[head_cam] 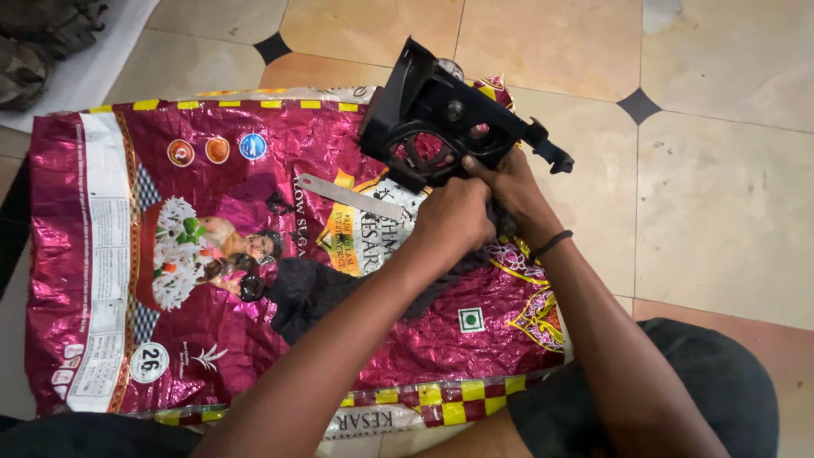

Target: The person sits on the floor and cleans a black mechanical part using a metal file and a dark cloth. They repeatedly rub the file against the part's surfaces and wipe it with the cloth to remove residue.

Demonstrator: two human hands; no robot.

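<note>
A black plastic frame part (441,119) with round openings and a side lever is held tilted up above a shiny magenta sack (254,254) spread on the floor. My right hand (517,199) grips the part's lower edge from the right. My left hand (454,220) is closed against the part's underside, pressing a piece of dark cloth there. A flat metal strip (352,198) lies on the sack just left of my hands. A dark cloth (309,293) lies under my left forearm.
Beige floor tiles (721,187) with small black diamond insets surround the sack. A dark bundle of fabric (42,42) sits on a white sheet at the top left. My dark-trousered knee (721,382) is at the bottom right.
</note>
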